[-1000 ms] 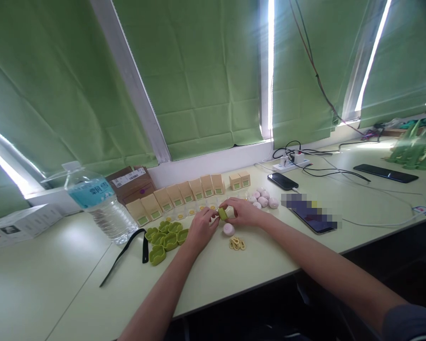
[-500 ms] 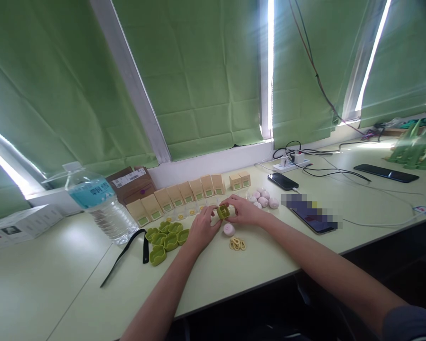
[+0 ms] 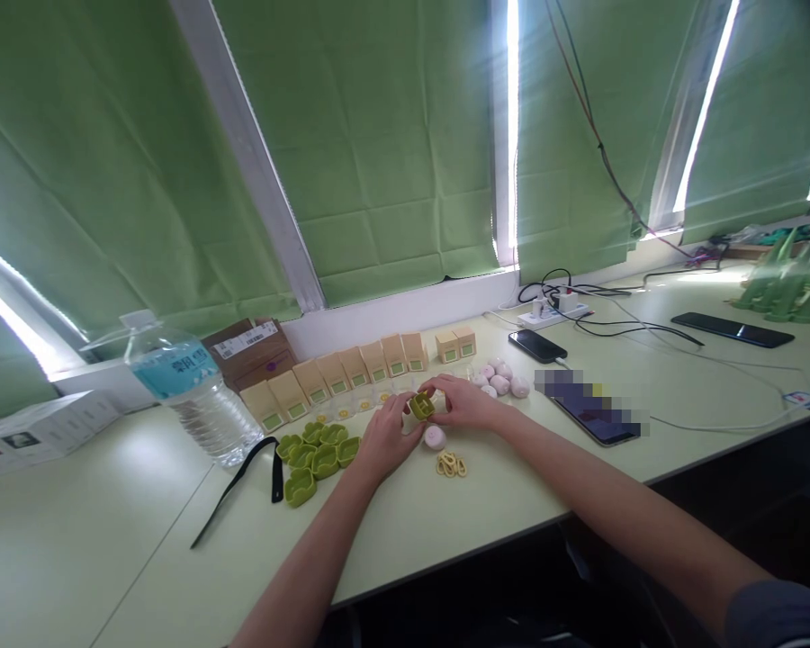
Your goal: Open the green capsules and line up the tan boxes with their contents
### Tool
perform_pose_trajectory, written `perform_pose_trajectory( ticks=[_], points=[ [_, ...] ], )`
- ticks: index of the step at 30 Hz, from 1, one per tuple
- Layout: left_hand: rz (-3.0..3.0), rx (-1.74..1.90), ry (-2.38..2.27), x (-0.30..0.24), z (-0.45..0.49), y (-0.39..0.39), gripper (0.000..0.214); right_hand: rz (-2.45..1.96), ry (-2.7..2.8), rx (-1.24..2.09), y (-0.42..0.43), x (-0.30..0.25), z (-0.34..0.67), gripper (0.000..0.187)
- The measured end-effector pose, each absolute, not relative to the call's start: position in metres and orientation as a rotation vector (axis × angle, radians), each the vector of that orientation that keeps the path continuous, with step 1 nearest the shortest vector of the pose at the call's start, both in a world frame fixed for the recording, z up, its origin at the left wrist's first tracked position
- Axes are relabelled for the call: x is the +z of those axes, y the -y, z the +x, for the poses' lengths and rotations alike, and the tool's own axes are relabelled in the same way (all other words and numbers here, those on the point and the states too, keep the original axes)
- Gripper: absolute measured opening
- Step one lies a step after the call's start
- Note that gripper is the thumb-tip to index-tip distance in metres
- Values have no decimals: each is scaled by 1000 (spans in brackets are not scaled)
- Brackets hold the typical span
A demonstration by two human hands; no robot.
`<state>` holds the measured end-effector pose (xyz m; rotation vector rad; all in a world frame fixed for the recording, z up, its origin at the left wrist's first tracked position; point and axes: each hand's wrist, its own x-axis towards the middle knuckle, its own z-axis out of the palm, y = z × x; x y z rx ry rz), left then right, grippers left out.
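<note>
Between the fingertips of both my hands is a small olive-green cup-shaped piece (image 3: 422, 406), its hollow side facing me and lifted a little off the table. My left hand (image 3: 386, 436) pinches it from the left, and my right hand (image 3: 457, 401) grips it from the right. Just below it lies a round pale-pink piece (image 3: 436, 438), and nearer to me a small pile of cream-coloured loops (image 3: 452, 465). Several matching green cup-shaped pieces (image 3: 325, 460) are grouped left of my left hand. More pale-pink round pieces (image 3: 500, 384) lie beyond my right hand.
A row of small tan boxes (image 3: 331, 372) stands along the back, with two more boxes (image 3: 456, 344) to their right. At left are a water bottle (image 3: 202, 396), a black strap (image 3: 239, 477) and a cardboard box (image 3: 253, 354). Phones (image 3: 538, 346) and a power strip (image 3: 553, 310) lie at right.
The green cup-shaped piece has tilted and shifted slightly left between my fingers. Both hands keep their hold; the things on the table stay where they were.
</note>
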<state>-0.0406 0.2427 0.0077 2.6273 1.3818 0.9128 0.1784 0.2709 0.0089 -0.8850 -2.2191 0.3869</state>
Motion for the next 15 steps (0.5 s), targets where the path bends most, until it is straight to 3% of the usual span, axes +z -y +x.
perform_pose_trajectory(
  ticks=[9, 15],
  points=[
    [2610, 945, -1450, 7, -40, -243, 43, -892, 2187, 384, -273, 8, 179, 46],
    [2583, 987, -1451, 8, -41, -243, 44, -950, 2173, 393, -272, 12, 180, 16]
  ],
)
